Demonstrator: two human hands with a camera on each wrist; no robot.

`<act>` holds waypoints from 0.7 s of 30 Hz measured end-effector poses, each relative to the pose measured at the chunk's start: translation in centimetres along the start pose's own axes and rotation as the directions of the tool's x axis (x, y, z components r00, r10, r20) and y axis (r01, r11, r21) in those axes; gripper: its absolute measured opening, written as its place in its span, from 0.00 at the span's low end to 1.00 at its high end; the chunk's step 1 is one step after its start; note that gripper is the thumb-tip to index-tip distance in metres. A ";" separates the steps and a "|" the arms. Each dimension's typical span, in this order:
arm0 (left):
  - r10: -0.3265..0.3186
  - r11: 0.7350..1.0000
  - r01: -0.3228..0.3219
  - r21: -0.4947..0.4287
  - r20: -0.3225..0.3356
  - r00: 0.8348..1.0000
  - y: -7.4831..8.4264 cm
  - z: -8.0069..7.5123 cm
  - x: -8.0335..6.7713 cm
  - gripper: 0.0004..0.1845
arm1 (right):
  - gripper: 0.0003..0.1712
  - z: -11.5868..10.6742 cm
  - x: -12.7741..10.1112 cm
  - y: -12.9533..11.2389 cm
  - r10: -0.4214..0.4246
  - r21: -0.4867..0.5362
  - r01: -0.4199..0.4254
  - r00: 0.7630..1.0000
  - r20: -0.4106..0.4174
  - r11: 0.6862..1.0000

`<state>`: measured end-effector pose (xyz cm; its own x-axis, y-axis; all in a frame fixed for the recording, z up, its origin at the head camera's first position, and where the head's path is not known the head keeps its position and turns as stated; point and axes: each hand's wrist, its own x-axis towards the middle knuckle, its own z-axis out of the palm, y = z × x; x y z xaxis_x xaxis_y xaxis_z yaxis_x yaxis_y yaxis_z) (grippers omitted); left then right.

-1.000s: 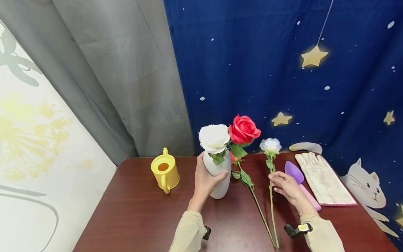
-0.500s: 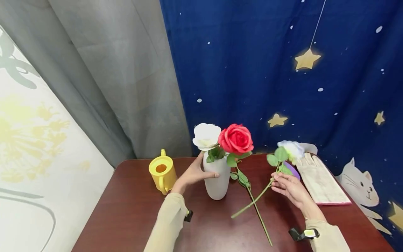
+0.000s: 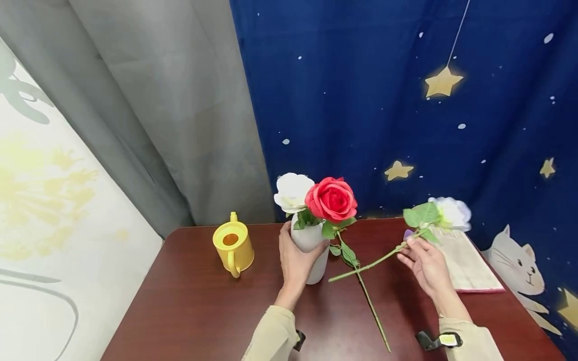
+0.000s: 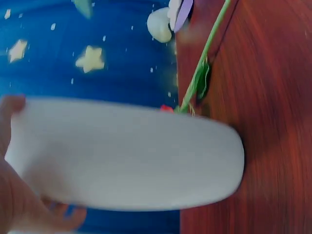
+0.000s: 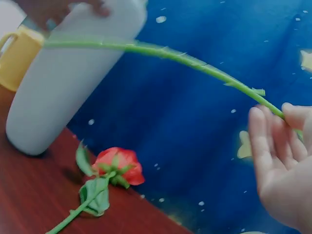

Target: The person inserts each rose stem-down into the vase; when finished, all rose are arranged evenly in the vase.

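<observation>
Left hand [image 3: 295,258] wrapped round a white vase [image 3: 311,240], fingers clamped on its upper body; vase upright on the brown desk [image 3: 203,311]. In its mouth, a white flower [image 3: 292,193] and a red rose [image 3: 332,199], blooms side by side. Right hand [image 3: 426,268] pinches the green stem of a pale flower [image 3: 453,214] between thumb and fingers — held aslant above the desk, bloom out to the right, cut end pointing towards the vase. Below that stem, a second red rose [image 5: 117,165] lies on the desk just beside the vase. Yellow watering can [image 3: 237,250] left of the vase, apart from it. Off-white glove [image 3: 469,263] by the right hand, partly hidden; blue curtain [image 3: 361,100] behind.
</observation>
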<state>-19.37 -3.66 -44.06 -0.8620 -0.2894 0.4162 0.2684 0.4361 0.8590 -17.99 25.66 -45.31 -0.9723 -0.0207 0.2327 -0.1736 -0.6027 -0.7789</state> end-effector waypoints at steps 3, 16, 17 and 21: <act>0.023 0.999 -0.018 -0.033 0.148 0.989 -0.9 -1.0 1.4 0.48 | 0.16 0.4 0.1 -0.8 -0.108 0.173 0.124 0.989 -0.099 0.977; 0.290 0.950 -0.233 -0.209 0.309 0.906 -0.6 -2.0 3.3 0.55 | 0.08 4.2 1.4 -3.8 -0.126 0.393 0.225 0.957 -0.262 0.892; 0.303 0.945 -0.249 -0.211 0.282 0.910 -0.5 -1.7 3.3 0.54 | 0.07 4.6 1.6 -4.0 -0.124 0.396 0.235 0.950 -0.286 0.888; 0.217 0.975 -0.196 -0.101 0.268 0.939 -0.6 -1.6 3.4 0.47 | 0.02 5.9 2.6 -4.8 -0.151 0.366 0.295 0.916 -0.373 0.883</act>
<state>-21.76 -6.29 -42.72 -0.8663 0.0506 0.4970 0.4743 0.3959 0.7863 -18.71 23.79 -37.49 -0.9223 0.3694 0.1139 -0.3825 -0.8298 -0.4063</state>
